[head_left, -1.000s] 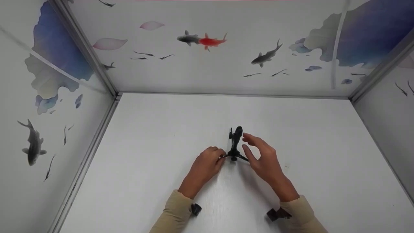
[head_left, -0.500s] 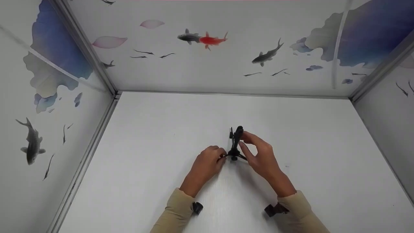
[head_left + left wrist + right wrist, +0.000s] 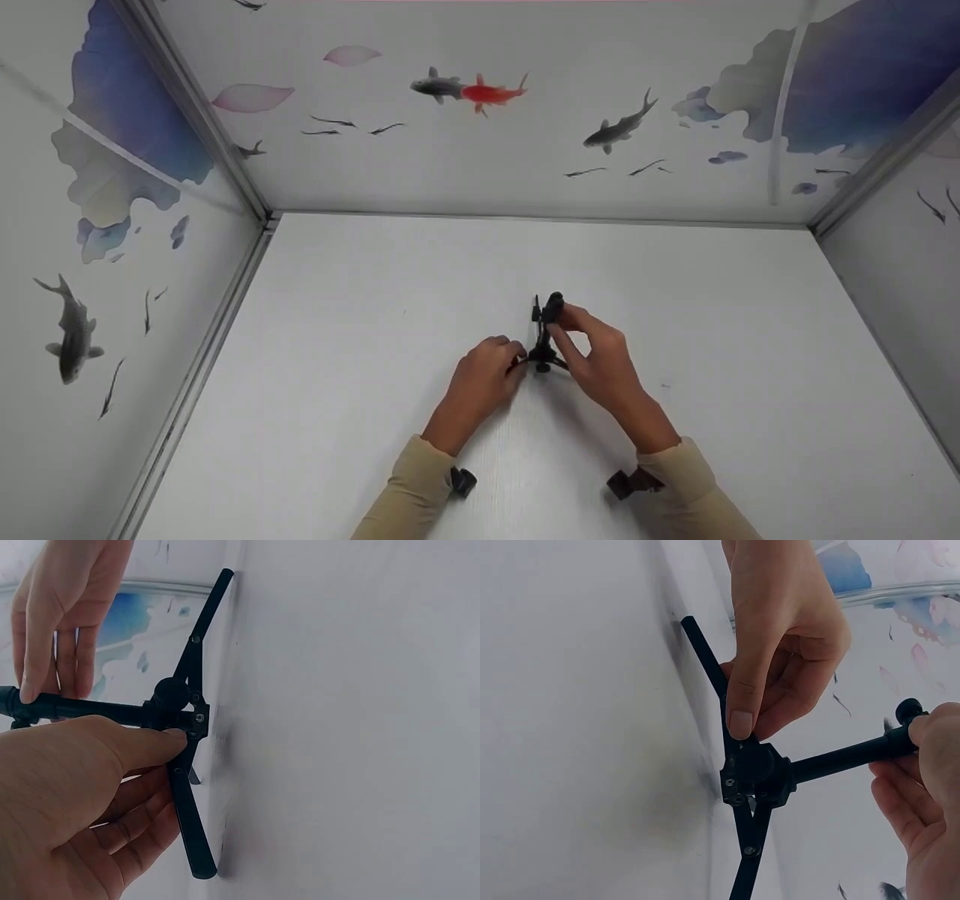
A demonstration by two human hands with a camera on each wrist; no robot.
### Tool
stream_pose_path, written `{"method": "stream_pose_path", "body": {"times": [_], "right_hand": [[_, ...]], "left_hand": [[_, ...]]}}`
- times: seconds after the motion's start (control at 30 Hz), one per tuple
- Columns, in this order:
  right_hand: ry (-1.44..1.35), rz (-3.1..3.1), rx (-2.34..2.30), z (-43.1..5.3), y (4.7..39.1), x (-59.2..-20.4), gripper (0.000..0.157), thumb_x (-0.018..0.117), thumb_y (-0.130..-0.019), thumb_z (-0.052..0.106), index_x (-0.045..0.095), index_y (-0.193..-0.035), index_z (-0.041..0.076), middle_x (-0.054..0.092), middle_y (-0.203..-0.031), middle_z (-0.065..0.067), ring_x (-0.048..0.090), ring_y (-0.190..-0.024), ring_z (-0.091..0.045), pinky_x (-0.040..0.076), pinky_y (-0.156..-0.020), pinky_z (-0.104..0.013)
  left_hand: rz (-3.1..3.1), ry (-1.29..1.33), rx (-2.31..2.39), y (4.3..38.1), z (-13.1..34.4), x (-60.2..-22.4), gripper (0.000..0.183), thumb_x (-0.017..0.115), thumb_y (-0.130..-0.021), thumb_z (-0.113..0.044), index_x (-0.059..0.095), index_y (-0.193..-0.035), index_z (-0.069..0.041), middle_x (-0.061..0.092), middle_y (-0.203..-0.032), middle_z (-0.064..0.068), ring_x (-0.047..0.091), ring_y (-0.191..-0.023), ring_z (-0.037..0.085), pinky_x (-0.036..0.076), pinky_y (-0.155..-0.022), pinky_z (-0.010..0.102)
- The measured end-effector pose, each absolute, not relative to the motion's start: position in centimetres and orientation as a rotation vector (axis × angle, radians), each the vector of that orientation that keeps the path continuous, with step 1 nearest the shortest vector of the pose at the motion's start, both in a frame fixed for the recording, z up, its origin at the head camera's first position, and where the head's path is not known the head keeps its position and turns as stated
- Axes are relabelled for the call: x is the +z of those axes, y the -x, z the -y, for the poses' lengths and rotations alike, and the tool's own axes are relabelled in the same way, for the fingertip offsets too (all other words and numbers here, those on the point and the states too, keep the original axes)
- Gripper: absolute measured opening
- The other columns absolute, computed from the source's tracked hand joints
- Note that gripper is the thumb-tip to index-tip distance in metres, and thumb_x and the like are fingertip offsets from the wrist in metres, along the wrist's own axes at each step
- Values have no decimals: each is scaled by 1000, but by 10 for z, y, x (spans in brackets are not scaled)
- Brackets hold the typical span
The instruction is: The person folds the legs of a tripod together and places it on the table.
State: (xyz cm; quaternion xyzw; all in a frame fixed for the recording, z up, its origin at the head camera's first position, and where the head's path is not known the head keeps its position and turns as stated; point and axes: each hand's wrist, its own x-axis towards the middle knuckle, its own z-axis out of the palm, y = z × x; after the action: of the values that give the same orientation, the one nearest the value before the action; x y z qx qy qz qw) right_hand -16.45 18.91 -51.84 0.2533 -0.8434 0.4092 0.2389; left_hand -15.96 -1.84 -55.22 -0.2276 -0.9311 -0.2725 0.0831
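A small black tripod (image 3: pixel 542 351) stands on the white table, legs spread and column upright. My left hand (image 3: pixel 484 381) pinches one leg close to the hub; the right wrist view shows its thumb on that leg (image 3: pixel 703 652). Higher up, my right hand (image 3: pixel 606 361) holds the column with thumb and fingers, just below the top part. In the right wrist view a round knob (image 3: pixel 909 709) sits beside the right thumb. The left wrist view shows the column (image 3: pixel 105 711) running sideways from the hub, with another leg (image 3: pixel 214 607) angled outward. The tripod's top end lies outside both wrist views.
The white table (image 3: pixel 360 300) is bounded by a back wall (image 3: pixel 480 180) and side walls with printed fish and blue shapes. Metal strips (image 3: pixel 255 225) run along the corners. A black wrist camera (image 3: pixel 463 482) sits at the left cuff, another camera (image 3: pixel 621 484) at the right.
My right hand has moved left to the column and its fingers have closed on it, from standing apart beside it. My left hand stays at the leg, and the tripod stands in place.
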Motion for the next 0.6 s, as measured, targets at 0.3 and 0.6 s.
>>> {"method": "stream_pose_path", "body": {"times": [0.3,0.6], "right_hand": [[-700,2300,1141,-191,165,-519,32,74,-103,9,72,-134,12,81,-120,1,79,-105,-15,63,-92,-30],[-679,2335,1155,-190,164,-518,30,74,-104,11,71,-133,12,81,-120,1,79,-106,-13,64,-92,-31]], "left_hand": [[2767,652,-797,161,11,-555,14,80,-100,-26,80,-103,-12,76,-94,1,70,-86,14,59,-69,28],[2775,654,-758,164,7,-555,14,81,-99,-25,81,-104,-13,78,-91,2,71,-85,17,60,-70,32]]}}
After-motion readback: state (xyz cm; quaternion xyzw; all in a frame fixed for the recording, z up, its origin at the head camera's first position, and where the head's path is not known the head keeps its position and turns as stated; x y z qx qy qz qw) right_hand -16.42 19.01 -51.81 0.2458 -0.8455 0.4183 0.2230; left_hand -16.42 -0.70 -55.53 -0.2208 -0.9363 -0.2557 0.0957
